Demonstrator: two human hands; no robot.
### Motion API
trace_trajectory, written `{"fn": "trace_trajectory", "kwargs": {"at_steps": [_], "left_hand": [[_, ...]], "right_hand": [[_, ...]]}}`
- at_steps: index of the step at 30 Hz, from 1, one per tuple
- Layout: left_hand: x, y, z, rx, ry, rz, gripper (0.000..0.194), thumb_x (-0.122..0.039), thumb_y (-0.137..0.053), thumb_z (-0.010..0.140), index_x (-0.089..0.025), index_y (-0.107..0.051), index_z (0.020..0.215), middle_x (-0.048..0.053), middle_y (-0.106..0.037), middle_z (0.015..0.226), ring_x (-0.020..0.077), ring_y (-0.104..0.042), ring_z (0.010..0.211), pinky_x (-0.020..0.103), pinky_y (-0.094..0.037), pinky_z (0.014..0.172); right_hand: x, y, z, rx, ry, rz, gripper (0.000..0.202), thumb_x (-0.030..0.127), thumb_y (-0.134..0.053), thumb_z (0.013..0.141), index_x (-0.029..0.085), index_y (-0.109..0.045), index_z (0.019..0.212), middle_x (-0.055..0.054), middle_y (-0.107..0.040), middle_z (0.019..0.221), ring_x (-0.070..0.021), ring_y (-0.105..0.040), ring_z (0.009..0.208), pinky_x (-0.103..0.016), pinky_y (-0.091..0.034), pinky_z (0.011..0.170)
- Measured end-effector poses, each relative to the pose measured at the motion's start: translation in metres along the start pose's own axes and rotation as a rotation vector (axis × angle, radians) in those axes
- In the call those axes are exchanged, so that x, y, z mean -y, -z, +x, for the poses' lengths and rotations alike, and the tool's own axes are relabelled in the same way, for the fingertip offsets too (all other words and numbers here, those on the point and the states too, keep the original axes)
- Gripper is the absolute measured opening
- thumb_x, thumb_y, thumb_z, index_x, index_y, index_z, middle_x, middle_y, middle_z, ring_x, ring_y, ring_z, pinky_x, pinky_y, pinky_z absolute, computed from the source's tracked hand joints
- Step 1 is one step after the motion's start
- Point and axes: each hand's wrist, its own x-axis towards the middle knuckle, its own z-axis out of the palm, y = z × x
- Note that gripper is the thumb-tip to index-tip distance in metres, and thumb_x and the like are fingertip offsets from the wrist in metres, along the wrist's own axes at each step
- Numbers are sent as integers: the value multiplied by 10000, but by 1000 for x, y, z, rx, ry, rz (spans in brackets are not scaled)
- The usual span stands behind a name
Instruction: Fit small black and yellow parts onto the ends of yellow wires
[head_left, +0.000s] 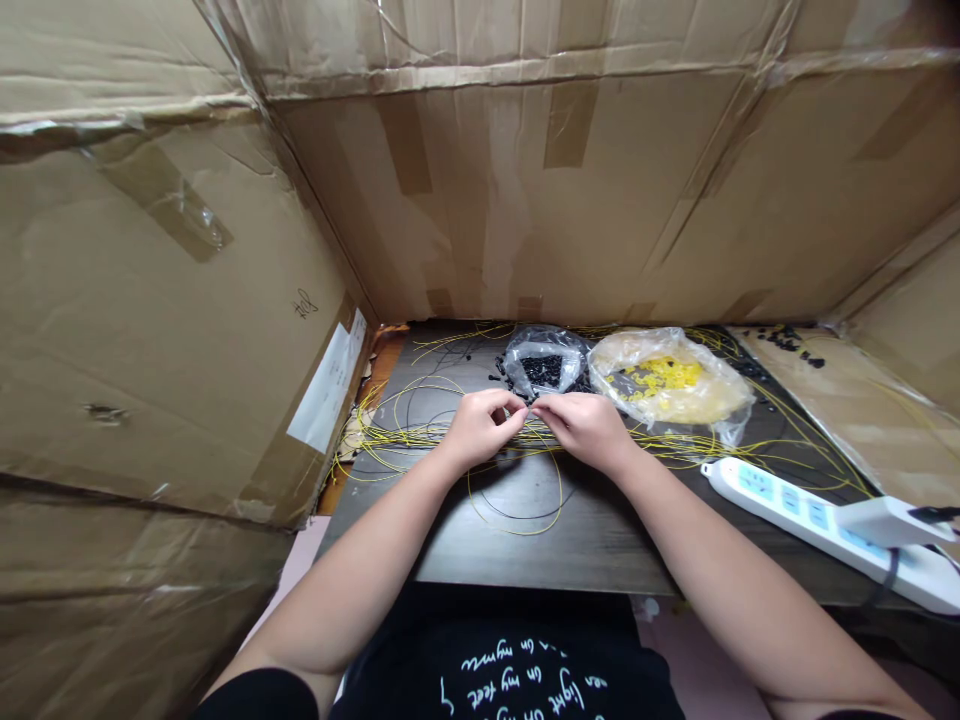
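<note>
My left hand (484, 428) and my right hand (589, 428) meet over the middle of the dark table, their fingertips almost touching. Thumb and forefinger are pinched together on each side. What they pinch is too small to make out. Beneath both hands a bundle of thin yellow and black wires (675, 443) runs across the table. A loop of yellow wire (561, 495) curves toward me below the hands, with a dark wire inside it. Just beyond my fingertips lies an open clear bag (517, 350) of small black parts (541, 372).
Right of it sits a clear bag (637, 410) holding small yellow parts (671, 373). A white power strip (795, 515) with a plugged-in adapter (885, 522) lies at the table's right. Cardboard walls (480, 200) enclose the back and sides. Loose black pieces (787, 342) lie far right.
</note>
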Motion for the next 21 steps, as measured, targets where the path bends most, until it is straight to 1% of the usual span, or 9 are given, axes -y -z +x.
{"fn": "trace_trajectory", "kwargs": {"at_steps": [2,4,9,12,15,17,18,21], "left_hand": [[0,1,0,4,-17,19,121,-238,-621,861,-170,-684,783,-5,-656,705,86,-530,590,217,-404,590],[-1,1,-1,11,-37,35,123,-238,-613,866,-170,-679,787,-1,-660,720,87,-533,597,218,-409,598],[-1,2,-2,45,-87,72,128,-238,-586,881,-175,-675,814,9,-668,758,98,-539,624,226,-422,620],[-1,2,-3,52,-104,88,135,-244,-576,888,-178,-676,826,12,-666,758,103,-545,632,230,-425,627],[-2,2,-3,52,-115,104,137,-244,-574,890,-178,-674,822,13,-665,757,104,-550,634,230,-426,630],[-2,2,-3,47,-115,107,134,-238,-577,887,-178,-672,815,10,-664,754,101,-549,630,228,-426,629],[-2,2,-3,44,-113,107,131,-235,-579,885,-178,-672,813,9,-665,755,99,-548,626,227,-426,628],[-1,2,-3,34,-98,106,122,-231,-586,879,-177,-675,815,6,-666,756,97,-543,618,226,-425,625]], "right_hand": [[0,-1,0,-3,-25,31,225,307,-491,984,195,-685,964,-43,-731,851,-142,-666,739,-237,-412,673],[1,-1,0,-2,-66,74,237,320,-496,977,189,-687,928,-36,-710,778,-133,-639,673,-235,-402,641],[7,0,2,33,-201,267,275,348,-505,963,178,-686,844,10,-590,593,-99,-504,522,-229,-342,545],[8,1,4,38,-241,340,326,365,-506,956,165,-669,757,19,-538,552,-90,-458,499,-230,-328,529],[7,1,5,45,-249,365,376,379,-488,964,159,-653,708,13,-540,558,-91,-458,512,-231,-335,540],[6,2,4,32,-262,358,372,389,-481,967,161,-660,735,12,-545,570,-93,-461,520,-232,-340,544],[5,3,4,23,-269,352,349,392,-484,966,164,-670,779,16,-538,569,-93,-457,516,-231,-340,541],[4,7,3,30,-246,320,273,400,-522,951,185,-683,1001,40,-509,552,-93,-439,492,-225,-342,530]]}}
